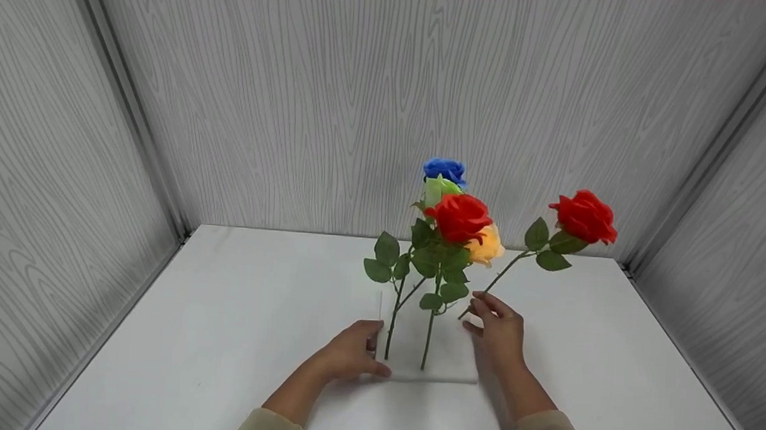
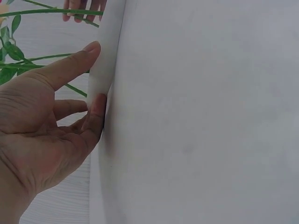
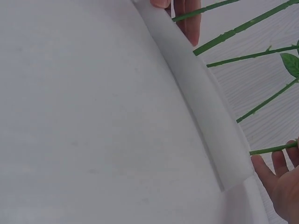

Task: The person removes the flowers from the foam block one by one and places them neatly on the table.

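Observation:
My left hand (image 1: 354,351) grips the front left corner of a thin white slab (image 1: 451,363), thumb on its top face in the left wrist view. Several artificial roses stand in the slab: a blue rose (image 1: 445,170), a pale green rose (image 1: 439,191), a red rose (image 1: 459,218) and a yellow-orange rose (image 1: 487,247). My right hand (image 1: 501,327) pinches the lower stem of another red rose (image 1: 584,217), which leans to the right. In the right wrist view the tip of its stem (image 3: 268,150) is right at the slab's edge.
The slab lies on a white table (image 1: 256,300). A grey wood-grain panel (image 1: 297,108) rises behind the table, and similar panels (image 1: 35,193) close in the sides. Green leaves (image 1: 387,257) spread left of the standing stems.

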Motion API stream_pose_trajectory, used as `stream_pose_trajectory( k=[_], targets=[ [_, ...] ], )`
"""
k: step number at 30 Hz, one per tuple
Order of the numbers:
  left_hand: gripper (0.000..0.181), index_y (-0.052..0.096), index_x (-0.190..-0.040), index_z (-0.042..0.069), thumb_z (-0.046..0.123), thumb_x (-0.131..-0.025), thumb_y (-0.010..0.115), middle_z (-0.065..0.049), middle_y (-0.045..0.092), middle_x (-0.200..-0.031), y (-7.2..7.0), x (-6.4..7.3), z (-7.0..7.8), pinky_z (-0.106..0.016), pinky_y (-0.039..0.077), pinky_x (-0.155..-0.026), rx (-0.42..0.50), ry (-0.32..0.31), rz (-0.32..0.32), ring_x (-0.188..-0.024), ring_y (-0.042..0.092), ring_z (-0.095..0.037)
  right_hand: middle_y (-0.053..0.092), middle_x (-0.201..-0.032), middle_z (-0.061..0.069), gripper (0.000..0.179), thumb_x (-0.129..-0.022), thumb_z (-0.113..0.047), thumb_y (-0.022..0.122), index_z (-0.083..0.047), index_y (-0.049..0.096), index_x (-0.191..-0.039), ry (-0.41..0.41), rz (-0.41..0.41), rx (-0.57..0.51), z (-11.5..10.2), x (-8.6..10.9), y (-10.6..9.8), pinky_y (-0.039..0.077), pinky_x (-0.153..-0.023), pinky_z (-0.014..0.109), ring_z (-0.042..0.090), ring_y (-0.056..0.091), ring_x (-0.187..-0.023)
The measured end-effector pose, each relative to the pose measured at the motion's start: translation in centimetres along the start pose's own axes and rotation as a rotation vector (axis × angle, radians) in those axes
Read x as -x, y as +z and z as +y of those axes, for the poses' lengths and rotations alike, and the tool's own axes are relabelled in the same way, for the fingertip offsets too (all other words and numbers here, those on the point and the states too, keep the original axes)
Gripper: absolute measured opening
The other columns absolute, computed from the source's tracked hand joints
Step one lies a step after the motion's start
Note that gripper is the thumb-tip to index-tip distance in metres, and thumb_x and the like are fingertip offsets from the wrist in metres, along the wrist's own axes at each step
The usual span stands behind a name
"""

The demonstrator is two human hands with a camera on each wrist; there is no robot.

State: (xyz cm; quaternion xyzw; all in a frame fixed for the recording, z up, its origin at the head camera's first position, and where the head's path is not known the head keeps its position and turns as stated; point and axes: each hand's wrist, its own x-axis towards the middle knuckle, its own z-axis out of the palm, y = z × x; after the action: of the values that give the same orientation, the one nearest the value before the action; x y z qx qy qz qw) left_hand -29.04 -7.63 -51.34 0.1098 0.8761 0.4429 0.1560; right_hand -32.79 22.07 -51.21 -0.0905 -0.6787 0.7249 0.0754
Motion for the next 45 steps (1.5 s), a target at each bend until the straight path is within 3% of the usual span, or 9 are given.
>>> stream_pose_trajectory(
  k=[19,30,45],
  targets=[
    [0.104,0.044,-0.164,0.001,0.017,-0.077,0.099,-0.021,0.05,-0.163,-0.3,0.1,-0.1,-0.056,0.049,-0.123,0.008,-0.004,0.01,-0.14,0.062,-0.04,0.073,-0.106,0.005,0.029,-0.109,-0.011,0.065,-0.004,0.072,-0.136,-0.012,-0.023,0.032,-0.9,0.0,-0.9,0.07,-0.085,0.042,0.02,0.072,-0.102],
    [0.104,0.042,-0.164,0.001,0.019,-0.078,0.098,-0.022,0.05,-0.164,-0.3,0.2,-0.1,-0.055,0.05,-0.122,0.006,-0.004,0.016,-0.139,0.062,-0.039,0.072,-0.107,0.007,0.028,-0.111,-0.011,0.062,-0.005,0.072,-0.136,-0.004,-0.031,0.086,-1.1,0.1,-3.3,0.071,-0.081,0.04,0.024,0.074,-0.106],
    [0.105,0.043,-0.164,0.002,0.019,-0.077,0.099,-0.021,0.051,-0.164,-0.3,-0.4,-0.4,-0.055,0.049,-0.124,0.015,-0.022,0.011,-0.142,0.061,-0.04,0.072,-0.111,-0.002,0.038,-0.11,-0.018,0.065,-0.008,0.068,-0.147,0.025,-0.102,0.193,-1.2,-0.1,-7.3,0.07,-0.082,0.037,0.015,0.074,-0.103]
  ],
)
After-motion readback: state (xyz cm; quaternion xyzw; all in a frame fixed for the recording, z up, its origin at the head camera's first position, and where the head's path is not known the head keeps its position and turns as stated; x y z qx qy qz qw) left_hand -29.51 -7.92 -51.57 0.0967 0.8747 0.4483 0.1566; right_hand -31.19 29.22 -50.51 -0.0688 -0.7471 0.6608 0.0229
